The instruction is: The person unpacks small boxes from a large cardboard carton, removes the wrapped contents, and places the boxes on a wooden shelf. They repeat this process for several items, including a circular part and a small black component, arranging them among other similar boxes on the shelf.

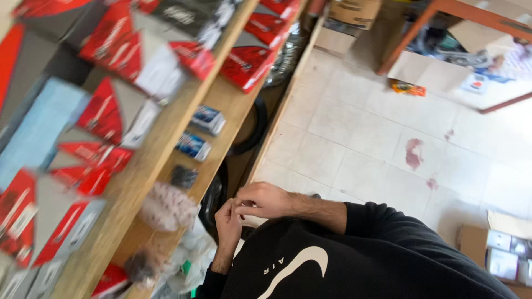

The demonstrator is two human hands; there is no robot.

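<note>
Fingertips of my two hands meet in front of my chest, just beside the wooden shelf (221,105). My left hand (228,224) points its fingers up, wrist bent; my right hand (265,200) curls over it, forearm bare below a black sleeve (382,227). Whether either grip pinches anything, I cannot tell. Blurred red-and-grey cardboard boxes (246,65) line the shelf.

Boxes (244,66) on wooden shelves (138,171) at left; tiled floor (360,144) at right; hands (249,207) touching beside shelf edge; carton (499,254) far right.
</note>
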